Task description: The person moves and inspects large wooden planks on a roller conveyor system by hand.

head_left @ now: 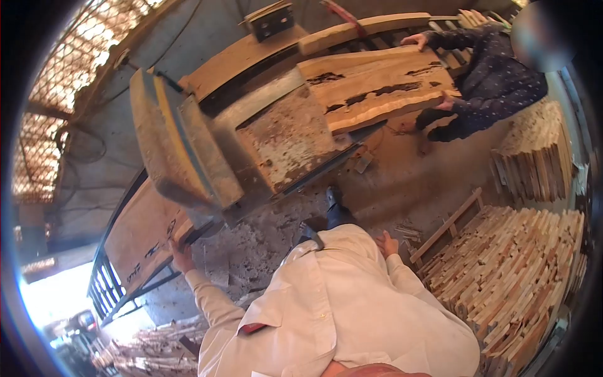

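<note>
My left hand (183, 257) is at the near edge of a wooden slab (141, 229) with dark knots, its fingers against the edge. The slab lies on the roller stand (105, 292) to the left of a large dusty machine (179, 135). Low at my right side hangs my right hand (387, 244), holding nothing, its fingers loosely apart. Across the machine's table (289, 138), a co-worker (496, 85) has both hands on another wooden slab (377, 85) with long dark cracks.
Stacked thin wood strips (502, 276) stand close on my right, with a further stack (534, 151) behind them. Scraps and dust lie on the floor (251, 245) by my feet. Behind the machine runs a long curved board (245, 60). More strips (157, 349) lie at lower left.
</note>
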The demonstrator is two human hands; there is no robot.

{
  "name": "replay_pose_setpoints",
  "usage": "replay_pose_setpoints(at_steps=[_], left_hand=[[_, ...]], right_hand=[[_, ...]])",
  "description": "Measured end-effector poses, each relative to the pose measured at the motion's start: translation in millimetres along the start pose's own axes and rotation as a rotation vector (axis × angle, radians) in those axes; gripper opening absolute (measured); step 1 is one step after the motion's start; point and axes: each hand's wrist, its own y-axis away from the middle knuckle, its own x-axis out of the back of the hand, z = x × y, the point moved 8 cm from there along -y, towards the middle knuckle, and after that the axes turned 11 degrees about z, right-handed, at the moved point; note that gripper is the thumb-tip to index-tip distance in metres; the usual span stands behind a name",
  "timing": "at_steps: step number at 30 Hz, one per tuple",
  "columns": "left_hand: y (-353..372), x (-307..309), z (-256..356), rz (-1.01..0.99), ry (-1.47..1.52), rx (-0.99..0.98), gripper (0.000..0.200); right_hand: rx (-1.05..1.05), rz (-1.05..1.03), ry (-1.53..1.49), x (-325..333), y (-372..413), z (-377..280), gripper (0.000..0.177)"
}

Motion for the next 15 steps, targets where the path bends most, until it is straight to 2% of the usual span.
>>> replay_pose_setpoints(at_steps=[2, 3, 4, 5, 6, 7, 9, 12, 13, 14, 15], left_hand=[[-29.3, 7.3, -14.2, -0.127, 0.030, -0.032, 0.068], [-31.9, 15.3, -4.0, -0.209, -0.391, -0.479, 0.067], [-23.5, 1.7, -1.4, -0.286, -0.783, -0.956, 0.066], [-31.1, -2.4, -18.9, -0.287, -0.176, -0.195, 0.064], [-28.7, -5.9, -26.3, -0.234, -0.020, -0.001, 0.067], [-26.0, -5.9, -25.0, -0.211, -0.063, 0.008, 0.066], [11.2, -11.5, -15.9, -0.016, -0.112, 0.046, 0.069], [-13.9, -10.3, -21.0, -0.143, -0.238, -0.095, 0.075], [-16.9, -15.0, -21.9, -0.209, -0.199, -0.173, 0.078], [-12.5, -10.6, -15.4, -0.275, -0.152, -0.258, 0.082], [-16.6, -21.1, -2.1, -0.352, -0.588, -0.723, 0.078]], right_hand=[[-0.056, 0.184, -0.088, 75.3, -41.2, 51.6, 0.055], [-0.092, 0.283, -0.150, 114.4, -49.3, 80.6, 0.055], [-0.526, 0.486, -0.736, 147.8, -4.3, 110.9, 0.052], [-0.553, 0.584, -0.781, 176.5, 7.9, 127.5, 0.052], [-0.519, 0.635, -0.739, 201.7, 16.4, 141.2, 0.052], [-0.495, 0.704, -0.700, 228.9, 28.1, 158.9, 0.052], [-0.491, 0.799, -0.652, 259.6, 49.0, 186.3, 0.052], [-0.505, 0.896, -0.610, 278.7, 70.4, 210.9, 0.052], [-0.502, 0.918, -0.588, 283.4, 73.9, 215.7, 0.053], [-0.504, 0.930, -0.563, 289.5, 76.7, 222.2, 0.053], [-0.492, 0.938, -0.536, 291.7, 75.9, 225.0, 0.053]])
